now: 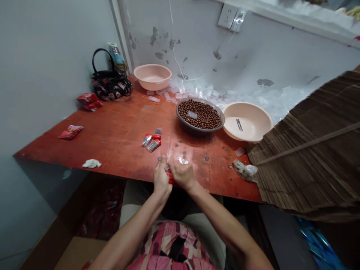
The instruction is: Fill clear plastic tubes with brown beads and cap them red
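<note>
At the near table edge, my left hand (pixel 161 180) is wrapped round a small container with red parts (pixel 169 174), mostly hidden by the fingers. My right hand (pixel 182 173) is closed in a fist against the container's other side. A shiny white-and-red scrap (pixel 182 160) shows just beyond my right knuckles; I cannot tell if it is held. Ahead and to the left lie several little clear bottles with red caps (pixel 153 145). Behind them stands a grey bowl (pixel 182 120) of round brown balls (pixel 205 114), with a small clear plastic box (pixel 192 114) on top.
A cream basin (pixel 253 116) is beside the bowl, and a pink basin (pixel 153 73) stands farther back. Clear plastic pieces (pixel 222 92) line the wall. Stacked cardboard (pixel 306 150) bounds the right; a handbag (pixel 111 84), red packets (pixel 71 131) and tissue (pixel 92 163) are left.
</note>
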Demonstrator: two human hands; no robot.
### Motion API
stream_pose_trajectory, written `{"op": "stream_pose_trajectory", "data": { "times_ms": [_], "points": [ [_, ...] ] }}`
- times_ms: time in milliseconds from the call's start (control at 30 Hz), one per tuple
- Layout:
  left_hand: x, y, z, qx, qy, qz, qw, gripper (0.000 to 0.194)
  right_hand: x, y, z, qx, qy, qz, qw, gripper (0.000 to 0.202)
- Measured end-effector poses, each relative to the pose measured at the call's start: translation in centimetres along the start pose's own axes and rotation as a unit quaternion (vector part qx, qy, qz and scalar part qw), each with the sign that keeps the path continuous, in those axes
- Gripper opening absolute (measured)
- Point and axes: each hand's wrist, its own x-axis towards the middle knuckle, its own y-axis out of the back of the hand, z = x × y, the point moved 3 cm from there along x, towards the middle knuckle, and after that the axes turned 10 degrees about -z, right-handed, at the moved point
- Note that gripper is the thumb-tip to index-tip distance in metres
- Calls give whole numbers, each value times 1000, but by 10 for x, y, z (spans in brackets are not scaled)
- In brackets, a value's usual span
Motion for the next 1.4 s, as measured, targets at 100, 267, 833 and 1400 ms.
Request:
{"op": "stream_pose_trajectory", "data": {
  "times_ms": [100,267,833,1400],
  "points": [
    [-1,-1,1,8,-10,-24,1000,46,3,7,24,13,-67,26,997,44],
    [-2,17,5,20,15,-70,997,45,5,36,52,22,-126,84,988,41],
    [-17,19,-16,-71,149,-162,973,18,-21,44,43,228,-80,58,969,25],
    [-17,53,10,243,-60,-154,956,19,23,-3,84,210,-139,-36,967,40]
  ]
}}
